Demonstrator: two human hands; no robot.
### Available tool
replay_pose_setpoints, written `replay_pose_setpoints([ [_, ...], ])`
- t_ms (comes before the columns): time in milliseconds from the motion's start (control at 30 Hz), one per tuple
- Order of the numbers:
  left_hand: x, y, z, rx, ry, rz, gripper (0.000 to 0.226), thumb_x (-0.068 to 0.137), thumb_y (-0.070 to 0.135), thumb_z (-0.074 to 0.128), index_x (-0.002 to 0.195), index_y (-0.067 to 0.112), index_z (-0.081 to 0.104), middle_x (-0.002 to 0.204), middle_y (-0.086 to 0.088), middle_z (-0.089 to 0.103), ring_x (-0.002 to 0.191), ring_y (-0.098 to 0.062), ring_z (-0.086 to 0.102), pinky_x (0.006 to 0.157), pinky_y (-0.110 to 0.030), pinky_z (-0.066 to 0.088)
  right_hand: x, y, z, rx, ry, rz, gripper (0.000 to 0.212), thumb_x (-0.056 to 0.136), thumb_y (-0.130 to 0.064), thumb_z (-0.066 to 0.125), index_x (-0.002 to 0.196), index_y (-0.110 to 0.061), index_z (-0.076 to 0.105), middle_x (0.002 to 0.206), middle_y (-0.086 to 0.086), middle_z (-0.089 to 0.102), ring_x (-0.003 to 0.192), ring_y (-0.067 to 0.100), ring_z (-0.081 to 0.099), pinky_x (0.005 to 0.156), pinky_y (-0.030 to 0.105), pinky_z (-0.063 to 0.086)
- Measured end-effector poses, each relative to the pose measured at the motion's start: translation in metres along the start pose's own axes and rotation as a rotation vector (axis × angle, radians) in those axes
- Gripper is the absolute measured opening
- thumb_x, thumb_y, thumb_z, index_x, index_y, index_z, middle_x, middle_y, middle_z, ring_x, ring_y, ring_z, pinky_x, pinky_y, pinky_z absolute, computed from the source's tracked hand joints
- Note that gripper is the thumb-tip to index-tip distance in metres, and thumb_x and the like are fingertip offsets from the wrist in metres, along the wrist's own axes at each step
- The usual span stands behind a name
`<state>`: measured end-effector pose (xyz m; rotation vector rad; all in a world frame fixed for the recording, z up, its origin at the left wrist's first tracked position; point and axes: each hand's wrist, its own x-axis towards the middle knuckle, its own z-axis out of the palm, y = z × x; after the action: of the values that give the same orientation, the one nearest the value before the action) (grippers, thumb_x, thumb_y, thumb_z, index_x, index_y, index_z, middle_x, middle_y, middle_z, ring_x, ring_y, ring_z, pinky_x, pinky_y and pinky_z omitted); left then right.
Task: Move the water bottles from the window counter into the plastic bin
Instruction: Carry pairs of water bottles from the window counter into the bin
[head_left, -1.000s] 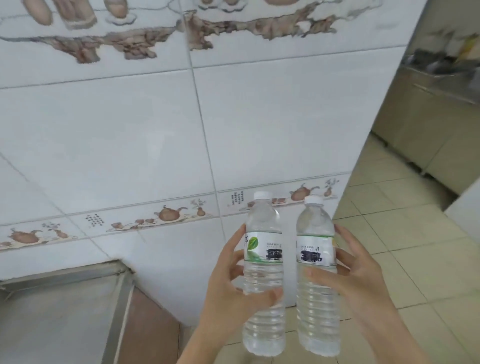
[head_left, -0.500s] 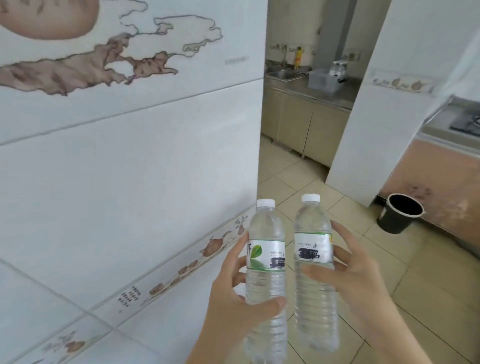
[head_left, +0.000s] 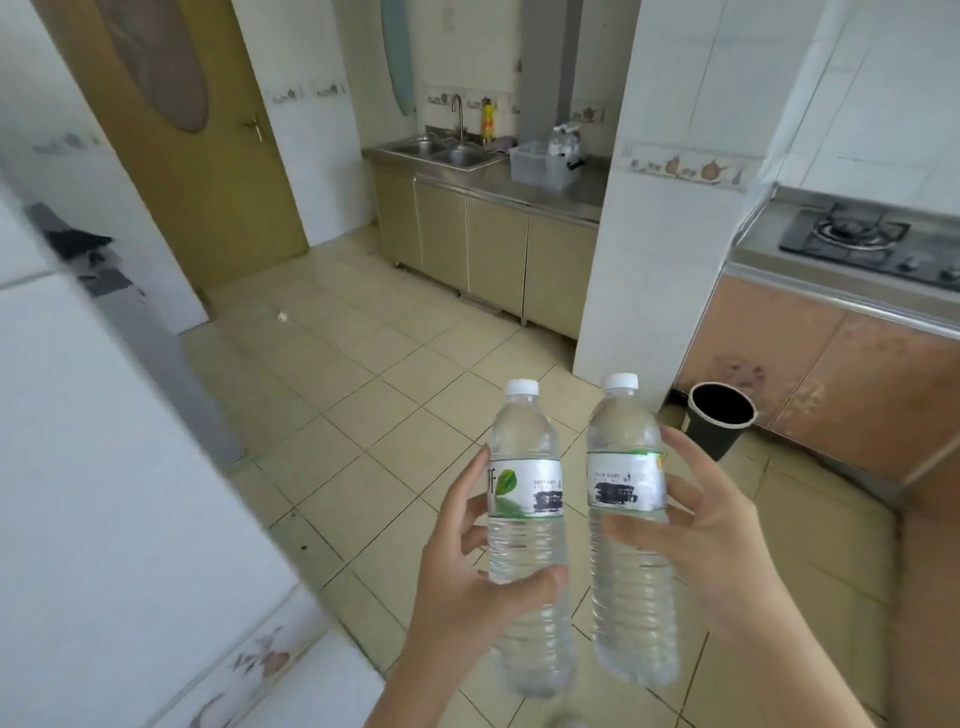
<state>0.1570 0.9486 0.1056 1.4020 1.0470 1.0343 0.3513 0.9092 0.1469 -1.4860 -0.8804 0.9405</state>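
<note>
I carry two clear water bottles with white caps, upright and side by side in front of me. My left hand grips the left bottle, which has a green leaf label. My right hand grips the right bottle around its middle. Far across the room a clear plastic bin stands on the steel counter beside the sink, with several bottles showing at its far side.
A white tiled wall runs close on my left. A white pillar stands ahead right, with a black bucket on the floor by it. A gas stove sits on the right counter. A brown door is at back left. Tiled floor lies between.
My view has swung right, away from the tiled wall, and the kitchen with the sink counter and bin has come into sight. Both hands still hold their bottles the same way.
</note>
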Motion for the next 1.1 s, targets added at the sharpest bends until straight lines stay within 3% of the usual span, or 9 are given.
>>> replay_pose_setpoints([
  [233,0.106,0.013,0.065,-0.038,0.045,-0.03,0.102,0.05,0.017,0.09,0.127,0.065,0.045,0.118,0.011,0.069,0.105,-0.008,0.067,0.091,-0.047,0.056,0.119,-0.008,-0.053,0.025,-0.029,0.025,0.093,0.053,0.006,0.087,0.121,-0.048,0.052,0.1,-0.005,0.075,0.09,0.017,0.072,0.075,0.036,0.054],
  [533,0.232,0.009,0.1,-0.026,0.124,-0.033,0.101,0.046,0.02,0.089,0.127,0.063,0.046,0.118,0.01,0.068,0.102,-0.009,0.068,0.086,-0.039,0.058,0.249,-0.009,-0.069,0.019,-0.058,0.057,0.092,0.051,0.005,0.088,0.118,-0.049,0.056,0.098,-0.005,0.075,0.093,0.015,0.071,0.076,0.039,0.055],
  [667,0.302,0.003,0.105,-0.031,0.141,-0.028,0.101,0.045,0.022,0.089,0.128,0.062,0.046,0.117,0.014,0.068,0.101,-0.005,0.067,0.082,-0.033,0.057,0.322,-0.009,-0.055,-0.003,-0.065,0.026,0.094,0.05,0.007,0.087,0.116,-0.051,0.055,0.097,-0.006,0.075,0.088,0.008,0.071,0.067,0.03,0.054],
  [767,0.364,-0.003,0.104,-0.019,0.144,-0.007,0.101,0.046,0.02,0.089,0.125,0.066,0.045,0.113,0.019,0.069,0.1,-0.002,0.067,0.082,-0.03,0.056,0.38,-0.014,-0.041,-0.002,-0.076,0.017,0.094,0.051,0.008,0.087,0.114,-0.054,0.055,0.1,-0.004,0.075,0.09,0.011,0.072,0.072,0.035,0.055],
  [900,0.449,-0.005,0.1,-0.008,0.133,-0.005,0.101,0.049,0.015,0.089,0.123,0.068,0.045,0.113,0.018,0.07,0.103,-0.005,0.066,0.09,-0.036,0.055,0.458,-0.025,-0.021,-0.008,-0.067,0.028,0.094,0.05,0.005,0.088,0.113,-0.055,0.055,0.102,-0.002,0.074,0.092,0.014,0.071,0.073,0.039,0.057],
  [1100,0.565,0.0,0.094,-0.02,0.095,-0.012,0.101,0.045,0.028,0.089,0.128,0.064,0.043,0.119,0.012,0.069,0.106,-0.011,0.066,0.093,-0.047,0.055,0.563,-0.046,-0.003,0.001,-0.051,0.015,0.091,0.051,0.005,0.087,0.11,-0.056,0.055,0.096,-0.009,0.075,0.088,0.011,0.072,0.069,0.036,0.057],
])
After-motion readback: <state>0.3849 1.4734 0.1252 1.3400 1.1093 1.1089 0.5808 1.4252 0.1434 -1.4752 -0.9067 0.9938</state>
